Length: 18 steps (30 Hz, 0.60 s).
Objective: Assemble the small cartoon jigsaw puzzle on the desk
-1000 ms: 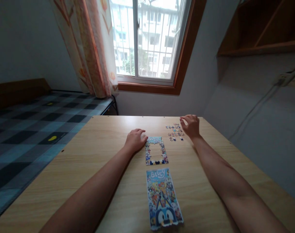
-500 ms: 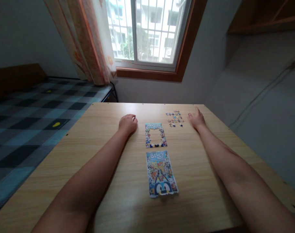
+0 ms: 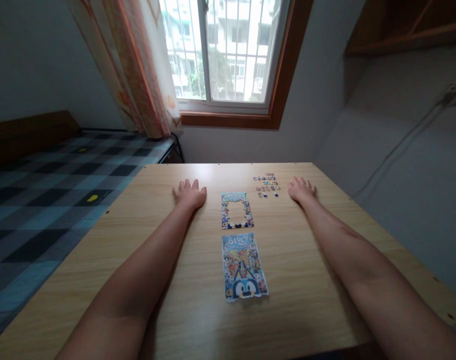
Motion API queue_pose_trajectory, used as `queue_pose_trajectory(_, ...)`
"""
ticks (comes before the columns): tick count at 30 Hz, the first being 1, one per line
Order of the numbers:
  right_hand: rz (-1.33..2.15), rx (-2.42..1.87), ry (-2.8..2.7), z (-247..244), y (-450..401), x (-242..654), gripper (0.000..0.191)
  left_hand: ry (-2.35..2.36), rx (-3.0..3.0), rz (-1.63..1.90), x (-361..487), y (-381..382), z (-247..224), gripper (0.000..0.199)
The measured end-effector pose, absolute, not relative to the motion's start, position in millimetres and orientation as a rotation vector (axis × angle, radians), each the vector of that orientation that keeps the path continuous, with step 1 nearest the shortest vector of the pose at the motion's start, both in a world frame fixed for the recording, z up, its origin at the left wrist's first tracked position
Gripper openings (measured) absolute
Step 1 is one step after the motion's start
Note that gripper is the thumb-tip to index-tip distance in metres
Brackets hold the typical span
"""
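My left hand lies palm down on the wooden table, fingers spread, left of a partly assembled jigsaw puzzle. The puzzle is a rectangular border with bare tabletop showing in its middle. Several loose puzzle pieces are grouped beyond it to the right. Just right of those pieces, my right hand rests flat with its fingers apart, holding nothing. Nearer to me lies a printed Bluey picture sheet with a torn, slightly raised lower edge. Neither hand touches the puzzle or the sheet.
To the left stands a bed with a checkered cover. A barred window with a patterned curtain is behind the table. On the right wall hang a wooden shelf and a cable running from a socket.
My left hand has gone from loosely curled to spread flat, shifting a little left. The right hand has flattened onto the table. The view has tilted slightly; puzzle and sheet appear unmoved on the table.
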State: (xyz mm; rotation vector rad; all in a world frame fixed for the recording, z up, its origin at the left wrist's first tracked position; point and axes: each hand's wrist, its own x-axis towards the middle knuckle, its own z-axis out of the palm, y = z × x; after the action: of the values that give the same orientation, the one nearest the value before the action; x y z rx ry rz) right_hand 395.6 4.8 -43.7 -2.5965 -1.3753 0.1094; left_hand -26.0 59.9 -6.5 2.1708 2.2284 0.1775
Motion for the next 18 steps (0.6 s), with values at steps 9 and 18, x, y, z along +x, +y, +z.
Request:
queue_pose_trajectory(9,0.152,-2.621,-1.42,-40.6,1.9,403.2,0.068,2.226,2.172,0.086,-41.6,70.5,-3.6,0.079)
queue_pose_trajectory(18,0.124,-2.676,-1.389,-43.8,-21.2,456.9,0.073,2.447,1.994,0.136,-114.7,82.9,1.3,0.081)
